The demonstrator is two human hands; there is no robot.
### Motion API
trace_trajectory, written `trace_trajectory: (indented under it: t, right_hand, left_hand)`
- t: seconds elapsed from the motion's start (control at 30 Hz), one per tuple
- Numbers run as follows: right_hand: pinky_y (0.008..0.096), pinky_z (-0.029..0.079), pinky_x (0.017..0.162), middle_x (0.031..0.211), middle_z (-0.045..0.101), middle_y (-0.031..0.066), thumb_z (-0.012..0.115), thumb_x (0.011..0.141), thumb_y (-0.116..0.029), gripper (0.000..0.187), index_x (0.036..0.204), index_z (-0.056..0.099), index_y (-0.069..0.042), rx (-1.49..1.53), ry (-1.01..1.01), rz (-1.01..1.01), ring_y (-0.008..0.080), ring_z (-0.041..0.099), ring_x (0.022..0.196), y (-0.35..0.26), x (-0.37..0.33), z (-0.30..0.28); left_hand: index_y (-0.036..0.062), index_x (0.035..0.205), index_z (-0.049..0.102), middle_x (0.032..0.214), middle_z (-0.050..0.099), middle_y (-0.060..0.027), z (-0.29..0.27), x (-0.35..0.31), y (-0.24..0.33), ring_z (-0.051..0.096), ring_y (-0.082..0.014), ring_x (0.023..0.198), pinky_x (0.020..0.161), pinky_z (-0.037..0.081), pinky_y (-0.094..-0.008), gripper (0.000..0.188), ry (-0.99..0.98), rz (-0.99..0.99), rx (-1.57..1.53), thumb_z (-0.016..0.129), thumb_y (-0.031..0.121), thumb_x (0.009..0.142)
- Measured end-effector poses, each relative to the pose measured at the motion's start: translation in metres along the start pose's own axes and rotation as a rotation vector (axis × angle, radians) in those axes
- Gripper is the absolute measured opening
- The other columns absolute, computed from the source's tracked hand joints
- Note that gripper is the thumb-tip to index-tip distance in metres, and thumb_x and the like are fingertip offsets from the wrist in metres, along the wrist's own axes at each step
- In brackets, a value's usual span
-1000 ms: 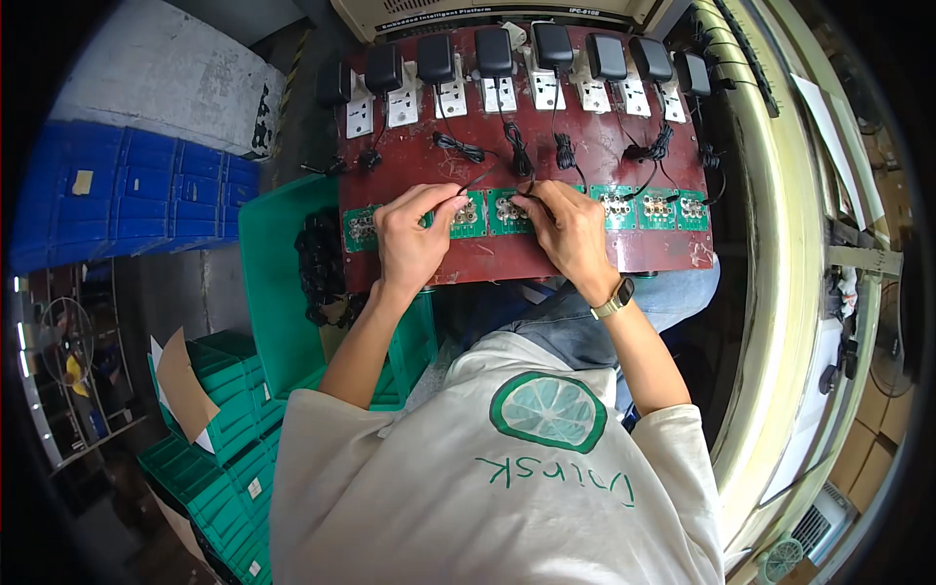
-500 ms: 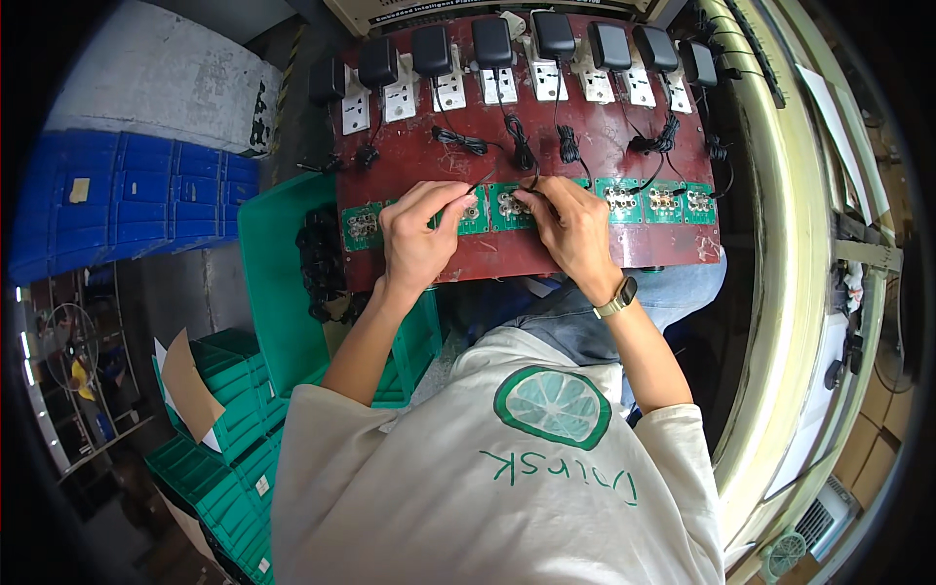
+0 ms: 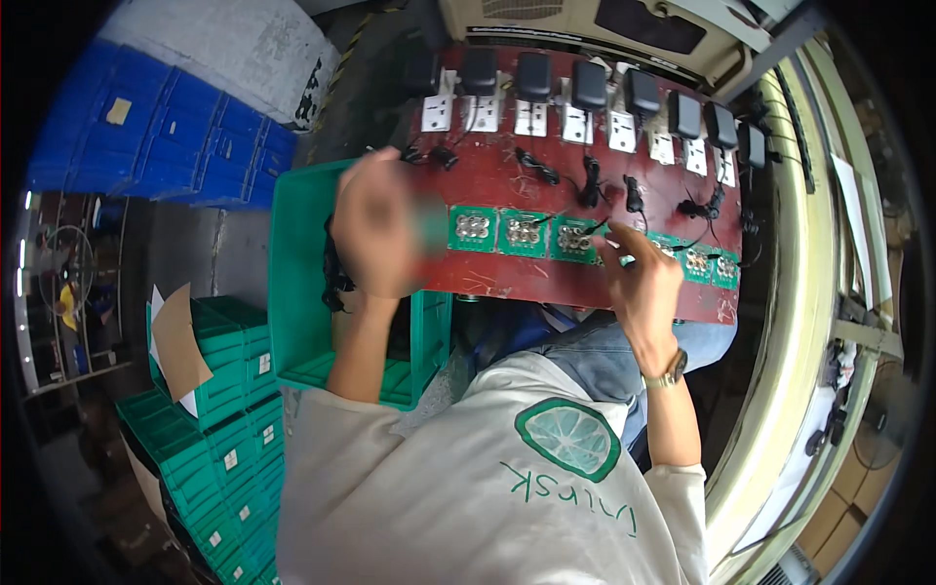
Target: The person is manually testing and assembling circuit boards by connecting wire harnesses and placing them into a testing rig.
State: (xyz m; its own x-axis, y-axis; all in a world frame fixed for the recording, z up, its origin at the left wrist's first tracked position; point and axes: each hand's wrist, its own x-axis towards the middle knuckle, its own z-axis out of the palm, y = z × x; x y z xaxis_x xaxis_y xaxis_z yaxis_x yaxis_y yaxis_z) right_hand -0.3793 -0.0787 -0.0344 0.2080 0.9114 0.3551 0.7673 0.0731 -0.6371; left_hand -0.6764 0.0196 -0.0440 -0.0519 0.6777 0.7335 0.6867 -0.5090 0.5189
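Note:
My left hand (image 3: pixel 375 224), smeared by motion, is at the left end of the red board (image 3: pixel 517 280), beside the green bin; whether it holds anything is hidden. My right hand (image 3: pixel 645 283) is over the board's front half, thumb and forefinger apart, with nothing visible between them. Its fingertips are at a row of green circuit boards, each with round metal parts. One circuit board (image 3: pixel 576 241) lies just left of those fingers, a black plug lead (image 3: pixel 599 227) reaching it. Another circuit board (image 3: pixel 473 230) is nearer my left hand. Coiled black cables (image 3: pixel 591 182) lie behind the row.
Black power adapters (image 3: pixel 533 78) stand in white sockets (image 3: pixel 436 114) along the far edge. A green bin (image 3: pixel 297 258) holding black items adjoins the board's left end. Stacked green crates (image 3: pixel 210 439) and blue bins (image 3: pixel 146 127) stand left; a pale ledge (image 3: pixel 780 292) runs along the right.
My left hand has left the circuit boards and swung left toward the green bin. My right hand's fingers have loosened and lifted slightly. The whole view has shifted, putting the board farther right.

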Motion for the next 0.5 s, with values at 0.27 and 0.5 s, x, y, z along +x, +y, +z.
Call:
trace_trajectory:
  t: [0.27,0.5]
  right_hand:
    - [0.0256,0.051,0.057,0.085,0.080,0.0083,0.077,0.101,-0.013,0.018,0.105,0.080,0.004,0.420,-0.625,0.047,0.0125,0.070,0.065,-0.104,0.034,0.051]
    - [0.0213,0.050,0.060,0.089,0.081,0.0062,0.077,0.101,-0.013,0.024,0.118,0.075,0.004,1.128,-0.574,0.648,0.0112,0.067,0.068,-0.124,0.055,0.106]
  left_hand:
    - [-0.0022,0.129,0.072,0.121,0.077,-0.0134,-0.016,0.034,-0.093,0.074,-0.0255,0.097,0.087,0.058,-0.0319,0.040,-0.676,-0.161,0.160,0.080,0.005,0.091]
    - [-0.0070,0.129,0.070,0.111,0.079,-0.0162,-0.035,0.040,-0.041,0.074,-0.0184,0.088,0.080,0.056,-0.0245,0.034,-0.687,-0.770,-0.847,0.076,0.003,0.097]
